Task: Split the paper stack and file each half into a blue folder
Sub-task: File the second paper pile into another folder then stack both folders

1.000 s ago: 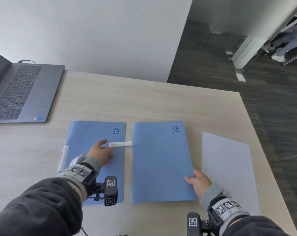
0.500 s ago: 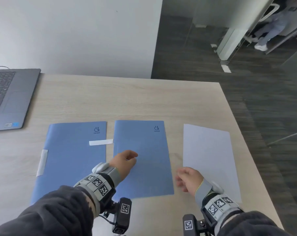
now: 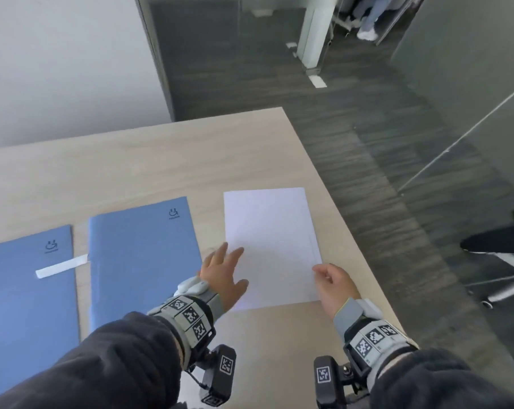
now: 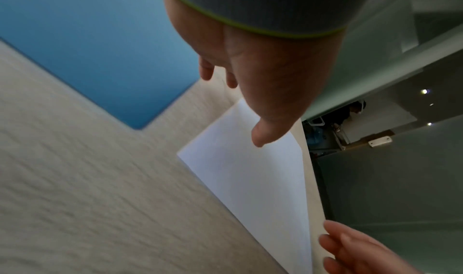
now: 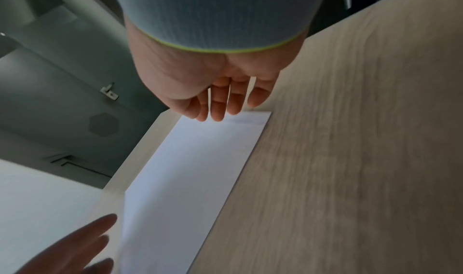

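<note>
Two blue folders to fill, and neither opened yet: one (image 3: 143,261) flat on the desk (image 3: 161,166) just left of the paper, the other (image 3: 25,305) further left, close beside it. Between them, a white strip (image 3: 61,266), poking from the right edge of the further folder towards its neighbour. No sheet visible inside or on top of either cover.

Paper stack (image 3: 270,246): whole, unsplit, squared up, flat near the desk's right edge, apart from the nearer folder by a narrow band of bare wood.

Left hand (image 3: 223,276): reaching over the stack's near left part, palm down, fingers (image 3: 235,255) straight and spread, grasping nothing. Touching the top sheet or just above it: cannot tell, though the left wrist view suggests a small gap under the thumb.

Right hand (image 3: 335,286): at the stack's right edge, close to the near corner. Fingers (image 5: 218,108) released, hanging loosely towards the paper's corner, closed on nothing; no sheet lifted or bent there.

Judged from this: task barely begun. Done, at most: layout ready and both hands brought to the paper. Left to do: thumb up roughly half the sheets at the right edge, separate the two halves, open one folder, slide a half in, close it, then the same with the second.
</note>
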The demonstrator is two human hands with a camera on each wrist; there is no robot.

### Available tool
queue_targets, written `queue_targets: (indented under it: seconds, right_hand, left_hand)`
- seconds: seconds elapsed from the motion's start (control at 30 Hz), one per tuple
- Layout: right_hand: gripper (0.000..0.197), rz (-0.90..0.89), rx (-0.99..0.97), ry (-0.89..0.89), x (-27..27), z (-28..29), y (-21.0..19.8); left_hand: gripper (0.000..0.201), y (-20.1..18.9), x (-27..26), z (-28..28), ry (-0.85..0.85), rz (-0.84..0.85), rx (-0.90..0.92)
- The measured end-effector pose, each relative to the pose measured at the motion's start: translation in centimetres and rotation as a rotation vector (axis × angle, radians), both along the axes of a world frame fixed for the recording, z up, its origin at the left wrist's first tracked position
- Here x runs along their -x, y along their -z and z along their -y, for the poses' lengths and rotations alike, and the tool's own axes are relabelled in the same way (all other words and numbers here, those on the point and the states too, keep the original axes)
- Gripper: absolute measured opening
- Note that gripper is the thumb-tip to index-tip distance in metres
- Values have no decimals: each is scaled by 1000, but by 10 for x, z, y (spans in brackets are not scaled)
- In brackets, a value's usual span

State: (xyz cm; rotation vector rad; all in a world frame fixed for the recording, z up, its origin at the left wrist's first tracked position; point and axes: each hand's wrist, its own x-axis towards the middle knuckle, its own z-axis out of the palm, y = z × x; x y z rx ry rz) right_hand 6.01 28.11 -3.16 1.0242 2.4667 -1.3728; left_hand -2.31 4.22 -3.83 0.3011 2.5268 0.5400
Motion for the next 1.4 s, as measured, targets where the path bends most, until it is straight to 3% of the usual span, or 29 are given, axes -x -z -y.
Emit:
queue_targets:
  seconds: [0.13,0.27,0.37,0.43,0.5,0.6,0.77,0.9,1.0,1.1,1.2,1.27,1.4]
  right_hand:
    - [27,22,-185,44,-15,-48,6]
    - [35,108,-258,120,-31,-88,13]
    - [53,200,-208,151,-39,-106,19]
    - [63,269,-64,157,-45,-116,26]
    - [56,294,85,172,-51,-123,31]
    - [23,233,120,188,-54,-127,33]
    - [17,88,4,219,-55,-133,32]
    - [10,-14,2,168,-48,-129,16]
    - [10,-87,33,90,-41,-122,3]
    - [11,-197,160,67,-34,-108,-15]
    - [17,-234,311,72,-25,-94,-32]
    - [21,-257,416,77,-17,-86,-44]
    - [25,-264,571,21,1,-73,-66]
  left_hand:
    - [90,16,-2,-28,103,10,213]
    - [93,23,-13,-57,178,-45,238]
    - [94,20,-21,-75,254,-61,222]
    - [92,18,-29,-91,310,-45,222]
    - [90,14,-38,-106,352,-37,222]
    - [90,13,-48,-120,401,-31,223]
    - [87,10,-54,-132,409,5,199]
    - [80,-1,-45,-128,270,47,57]
    - [85,-10,-32,-122,15,73,-116]
    - [93,-18,-15,-107,-361,220,-443]
    - [85,-30,-5,-91,-648,406,-794]
    - [79,-43,-2,-84,-702,455,-862]
    - [59,-66,2,-66,-734,381,-943]
